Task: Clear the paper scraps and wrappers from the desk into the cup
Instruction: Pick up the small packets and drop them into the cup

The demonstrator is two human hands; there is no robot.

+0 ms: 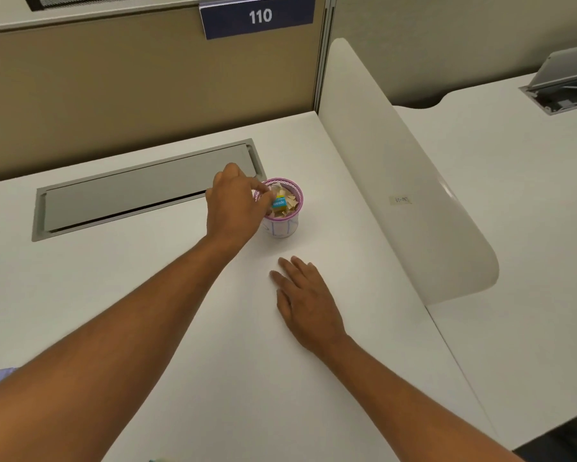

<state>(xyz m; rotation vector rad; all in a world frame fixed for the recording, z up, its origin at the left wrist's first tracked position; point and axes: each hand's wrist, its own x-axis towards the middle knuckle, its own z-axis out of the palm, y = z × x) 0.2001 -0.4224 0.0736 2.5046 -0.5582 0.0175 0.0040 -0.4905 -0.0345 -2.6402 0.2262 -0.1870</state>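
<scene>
- One white desk (213,328) fills most of the view, with a long grey cable hatch (140,191) set flush into its far part.
- Behind the desk stands a tan partition panel (130,85) carrying a dark blue sign (258,16) that reads 110.
- A white rounded divider (397,181) runs along the desk's right edge, with a small handwritten label (401,200) stuck to it; its writing is too small to read.
- Beyond the divider lies a second white desk (513,228), whose own hatch (562,85) stands propped open at the far right.
- One cup (280,225), white with a pink rim, stands upright on the desk just off the right end of the grey hatch.
- The cup is filled near to its rim with beige paper scraps (290,203) and one wrapper (279,203) with a blue and yellow label; the scraps are too many and too jumbled to count.
- The left hand (233,208) reaches over the cup's left side, its fingers curled down at the rim and pinching a small pale piece at the top of the pile.
- The right hand (305,301) lies flat on the desk, palm down, fingers straight and slightly spread, near the cup on the person's side and apart from it.
- Two bare forearms, two hands, one cup.
- A small bluish thing (3,375) shows at the left edge, mostly hidden behind the left forearm.
</scene>
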